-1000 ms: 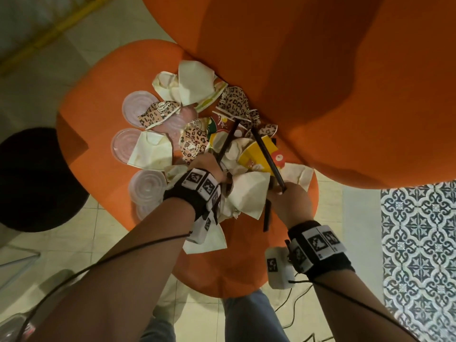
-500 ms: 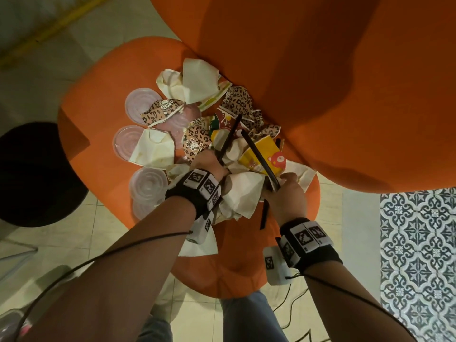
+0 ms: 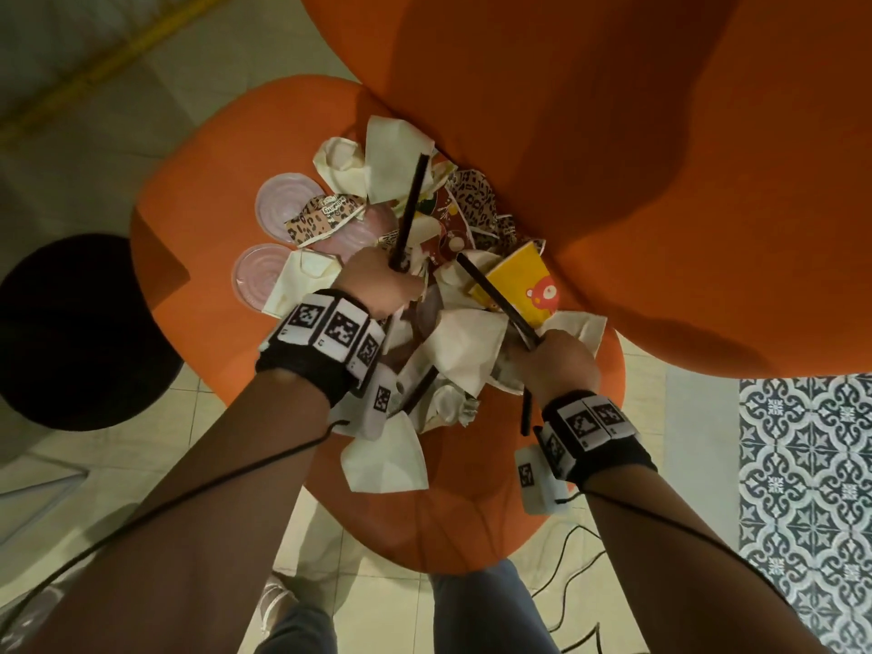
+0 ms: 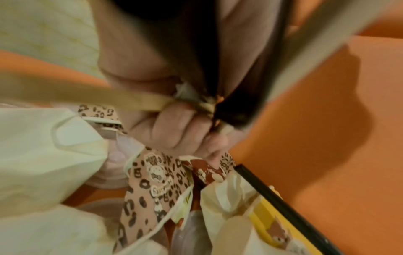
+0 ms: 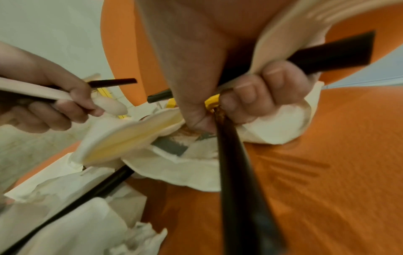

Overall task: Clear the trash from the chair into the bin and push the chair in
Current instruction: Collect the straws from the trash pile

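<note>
We look down on an orange chair [image 3: 198, 238] whose seat carries a heap of trash close against the backrest [image 3: 590, 158]. Our left hand [image 3: 377, 285] is clenched around a black straw [image 3: 409, 210] that sticks up and away from us over the pile; the left wrist view shows the fingers [image 4: 174, 131] curled tight on crumpled paper as well, though blur hides exactly what else is bunched in there. Our right hand [image 3: 552, 365] grasps a second black straw [image 3: 495, 295] that slants across a yellow paper cup [image 3: 524, 285] with a bear printed on it; in the right wrist view those fingers [image 5: 261, 91] also pinch cream-coloured paper [image 5: 281, 127] against the straw.

Between our two hands lies a folded cream wrapper [image 3: 467, 351], and another wrapper [image 3: 387, 460] sits nearer the seat's front edge. To the left of the heap lie clear plastic lids [image 3: 264, 276], one partly covered by a leopard-print cup piece [image 3: 321, 219]. More cream wrappers [image 3: 391, 158] rest at the far side by the backrest, with further leopard-print and red-printed scraps [image 3: 472, 200] just beside them.

A round black bin [image 3: 71, 332] stands on the tiled floor [image 3: 71, 488] to the left of the chair, apart from it. A patterned tile strip [image 3: 811, 464] runs along the right
</note>
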`<state>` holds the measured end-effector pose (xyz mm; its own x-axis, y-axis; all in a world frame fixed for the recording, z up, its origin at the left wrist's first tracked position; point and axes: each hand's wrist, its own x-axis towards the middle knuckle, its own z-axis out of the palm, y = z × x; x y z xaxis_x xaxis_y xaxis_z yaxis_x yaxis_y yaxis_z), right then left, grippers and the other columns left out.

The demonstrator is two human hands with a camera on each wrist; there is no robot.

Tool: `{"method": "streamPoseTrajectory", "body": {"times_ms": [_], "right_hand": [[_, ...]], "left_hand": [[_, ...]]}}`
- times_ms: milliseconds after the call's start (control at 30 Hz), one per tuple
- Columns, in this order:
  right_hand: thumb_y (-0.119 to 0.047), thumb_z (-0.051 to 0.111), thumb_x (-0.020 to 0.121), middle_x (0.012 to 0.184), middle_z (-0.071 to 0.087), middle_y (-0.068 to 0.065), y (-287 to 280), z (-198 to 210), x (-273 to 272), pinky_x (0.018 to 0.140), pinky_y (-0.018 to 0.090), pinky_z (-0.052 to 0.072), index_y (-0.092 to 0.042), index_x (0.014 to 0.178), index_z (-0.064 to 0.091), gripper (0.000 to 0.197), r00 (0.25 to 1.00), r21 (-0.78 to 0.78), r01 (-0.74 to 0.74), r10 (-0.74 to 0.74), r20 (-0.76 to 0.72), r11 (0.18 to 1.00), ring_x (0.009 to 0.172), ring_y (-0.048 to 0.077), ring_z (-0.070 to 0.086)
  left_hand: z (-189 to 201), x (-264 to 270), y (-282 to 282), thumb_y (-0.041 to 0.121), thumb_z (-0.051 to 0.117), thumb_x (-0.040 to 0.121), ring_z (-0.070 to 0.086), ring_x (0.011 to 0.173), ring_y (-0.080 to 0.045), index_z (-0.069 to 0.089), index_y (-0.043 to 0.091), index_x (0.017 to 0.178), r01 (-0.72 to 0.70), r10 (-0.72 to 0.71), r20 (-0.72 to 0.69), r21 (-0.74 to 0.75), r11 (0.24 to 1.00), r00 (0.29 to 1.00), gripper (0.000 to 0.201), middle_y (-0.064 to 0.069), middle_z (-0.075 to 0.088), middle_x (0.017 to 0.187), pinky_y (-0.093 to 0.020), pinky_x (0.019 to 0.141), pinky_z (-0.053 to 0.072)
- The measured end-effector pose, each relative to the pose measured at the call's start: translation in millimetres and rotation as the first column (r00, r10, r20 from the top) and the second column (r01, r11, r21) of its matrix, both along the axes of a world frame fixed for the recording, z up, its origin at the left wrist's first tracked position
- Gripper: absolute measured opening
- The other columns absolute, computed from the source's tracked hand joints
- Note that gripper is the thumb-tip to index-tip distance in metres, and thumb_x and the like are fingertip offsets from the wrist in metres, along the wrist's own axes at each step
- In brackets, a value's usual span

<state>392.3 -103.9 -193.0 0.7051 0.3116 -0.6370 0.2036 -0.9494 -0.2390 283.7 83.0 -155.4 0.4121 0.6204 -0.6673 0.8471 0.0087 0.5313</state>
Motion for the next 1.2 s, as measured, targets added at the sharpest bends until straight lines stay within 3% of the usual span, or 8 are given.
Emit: {"method": "streamPoseTrajectory", "body": {"times_ms": [167,333,433,567,767,900,1000,1200], "right_hand": [[-0.061,0.055,0.079,0.068,0.062,0.000,5,9,6,0.061,0.035,0.050,-0.016,0.083,0.067,0.047,0.993,0.074,0.056,-0.047,-0.112,0.996,0.068,0.022,0.060],[-0.035,0.061,0.084,0.068,0.061,0.004,6,22,-1,0.067,0.039,0.050,-0.009,0.086,0.060,0.026,0.971,0.239,0.155,-0.103,-0.215,0.959,0.067,0.024,0.058],[-0.022,0.062,0.082,0.079,0.066,0.011,7,20,-9,0.067,0.041,0.052,-0.010,0.093,0.051,0.020,0.973,0.263,0.123,-0.065,-0.220,0.957,0.073,0.030,0.063],[-0.014,0.062,0.084,0.072,0.061,0.002,5,21,-14,0.050,0.027,0.041,-0.010,0.106,0.047,0.027,0.958,0.318,0.178,-0.091,-0.271,0.931,0.061,0.014,0.057],[-0.024,0.059,0.088,0.064,0.052,0.002,8,20,-17,0.053,0.028,0.037,-0.017,0.078,0.051,0.014,0.902,0.324,0.311,-0.170,-0.396,0.893,0.055,0.017,0.045],[-0.025,0.054,0.088,0.059,0.046,0.000,13,14,-21,0.048,0.028,0.031,-0.020,0.078,0.048,0.013,0.873,0.268,0.378,-0.245,-0.422,0.886,0.047,0.015,0.037],[-0.022,0.050,0.084,0.058,0.046,0.001,18,6,-27,0.049,0.030,0.033,-0.019,0.077,0.049,0.008,0.897,0.229,0.319,-0.216,-0.386,0.920,0.047,0.017,0.040],[-0.026,0.056,0.087,0.103,0.066,0.011,36,-5,-43,0.082,0.042,0.055,-0.009,0.109,0.061,0.027,0.984,0.148,0.060,-0.034,-0.174,0.987,0.096,0.030,0.063]], "left_hand": [[0,-22,4,0.016,0.062,0.081,0.051,0.051,-0.012,0.052,0.016,0.059,-0.157,0.157,0.066,0.001,0.988,0.985,0.024,0.004,0.054,0.052,-0.022,0.051,0.039],[-3,-31,-14,0.015,0.064,0.081,0.054,0.039,-0.005,0.059,0.008,0.078,-0.166,0.168,0.067,-0.031,0.986,0.983,0.010,0.001,0.055,0.057,-0.013,0.036,0.039],[-14,-24,-35,0.032,0.078,0.071,0.064,0.073,-0.015,0.064,0.007,0.104,-0.118,0.120,0.013,-0.095,0.988,0.993,0.044,-0.002,0.066,0.086,-0.022,0.062,0.051],[-26,-10,-51,0.041,0.080,0.067,0.060,0.107,-0.031,0.053,0.001,0.121,-0.074,0.064,-0.104,-0.097,0.993,0.993,0.072,-0.012,0.062,0.117,-0.038,0.091,0.050],[-22,1,-33,0.037,0.073,0.074,0.063,0.101,-0.035,0.055,-0.005,0.119,-0.090,0.078,-0.109,-0.108,0.990,0.991,0.063,-0.021,0.064,0.113,-0.035,0.081,0.053],[-3,0,-2,0.029,0.069,0.081,0.057,0.055,-0.014,0.063,-0.003,0.107,-0.103,0.102,-0.069,-0.005,0.995,0.992,0.042,-0.008,0.066,0.075,-0.018,0.043,0.042],[15,-5,22,0.024,0.067,0.083,0.050,0.049,-0.008,0.064,-0.003,0.101,-0.163,0.163,0.009,0.113,0.980,0.987,0.032,-0.001,0.058,0.063,-0.009,0.028,0.033],[28,-14,43,0.028,0.064,0.085,0.056,0.037,-0.005,0.058,0.010,0.063,-0.318,0.297,0.126,0.211,0.924,0.946,0.029,0.004,0.054,0.035,-0.005,0.030,0.032]]}}
